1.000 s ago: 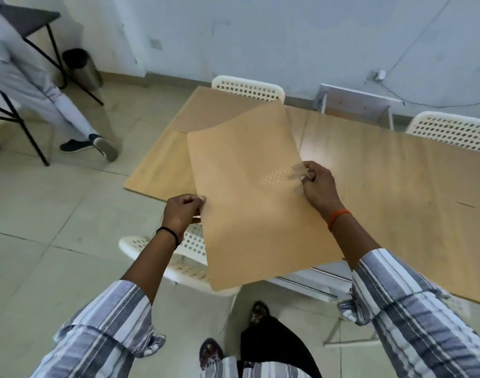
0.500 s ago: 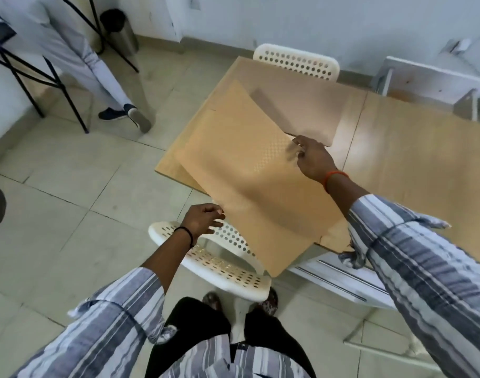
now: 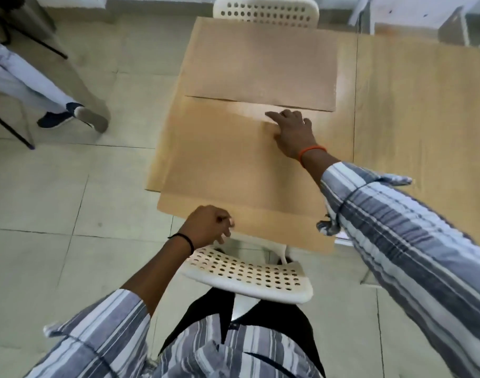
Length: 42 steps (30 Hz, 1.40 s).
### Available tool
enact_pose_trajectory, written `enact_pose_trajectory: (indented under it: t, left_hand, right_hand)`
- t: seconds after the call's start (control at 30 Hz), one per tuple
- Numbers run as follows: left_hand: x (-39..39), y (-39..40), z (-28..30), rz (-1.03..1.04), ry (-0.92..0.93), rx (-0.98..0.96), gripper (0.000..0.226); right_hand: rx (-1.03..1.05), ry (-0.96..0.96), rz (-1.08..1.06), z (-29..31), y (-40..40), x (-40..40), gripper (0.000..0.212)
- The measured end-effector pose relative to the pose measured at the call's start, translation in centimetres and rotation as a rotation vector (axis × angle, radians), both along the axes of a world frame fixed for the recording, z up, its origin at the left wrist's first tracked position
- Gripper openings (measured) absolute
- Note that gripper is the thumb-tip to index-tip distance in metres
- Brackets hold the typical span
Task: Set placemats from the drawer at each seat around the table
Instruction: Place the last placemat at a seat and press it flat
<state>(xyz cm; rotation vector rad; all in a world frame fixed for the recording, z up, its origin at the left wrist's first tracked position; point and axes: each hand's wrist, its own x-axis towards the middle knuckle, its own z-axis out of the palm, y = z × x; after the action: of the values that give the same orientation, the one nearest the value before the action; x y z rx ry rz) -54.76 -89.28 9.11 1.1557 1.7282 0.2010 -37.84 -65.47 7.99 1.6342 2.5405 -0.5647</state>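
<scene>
Now we've got the near mat (image 3: 222,170) lying flat on the table (image 3: 419,126), its front edge hanging past the table's edge over the white chair (image 3: 249,276). Our right hand (image 3: 293,132) rests on the mat's far right part, fingers spread & fairly straight, pressing down, not gripping. Our left hand (image 3: 206,225) sits at the mat's front edge w/ fingers curled; looks like a pinch on that edge, tho blur makes it hard to be sure. A 2nd mat (image 3: 260,66) lies flat just beyond, at the far seat, its near edge touching or slightly overlapping ours; can't tell which. Far chair (image 3: 266,9) is tucked behind it. At left on the tiled floor (image 3: 69,186), another person's legs (image 3: 28,83).
</scene>
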Motion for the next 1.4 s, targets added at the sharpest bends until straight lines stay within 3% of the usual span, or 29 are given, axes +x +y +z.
enact_pose_trajectory:
  t: [0.13,0.2,0.33,0.5,0.9,1.4]
  left_hand:
    - [-2.1,2.2,-0.4,-0.094,0.246,0.339,0.018]
    - [-3.4,3.6,-1.6,-0.228,0.362,0.445,0.039]
    - [-4.7,6.0,-3.7,-0.412,0.530,0.287,0.074]
    - [-5.6,6.1,-5.4,-0.425,0.621,0.224,0.082]
    - [-8.3,7.6,-5.8,-0.310,0.623,0.216,0.081]
    - [-9.9,10.3,-5.6,-0.309,0.604,0.195,0.082]
  right_hand:
    - [0.060,0.129,-0.178,-1.0,-5.7,-1.4,0.074]
    - [0.011,0.138,-0.275,-1.6,-10.1,-1.1,0.073]
    - [-0.086,0.000,-0.409,-3.7,-16.2,1.8,0.076]
    - [-0.116,-0.106,-0.406,-5.1,-16.1,2.6,0.083]
    - [-0.184,-0.136,-0.323,-4.9,-12.1,-0.6,0.086]
    - [-0.204,-0.135,-0.304,-4.6,-9.2,-2.3,0.087]
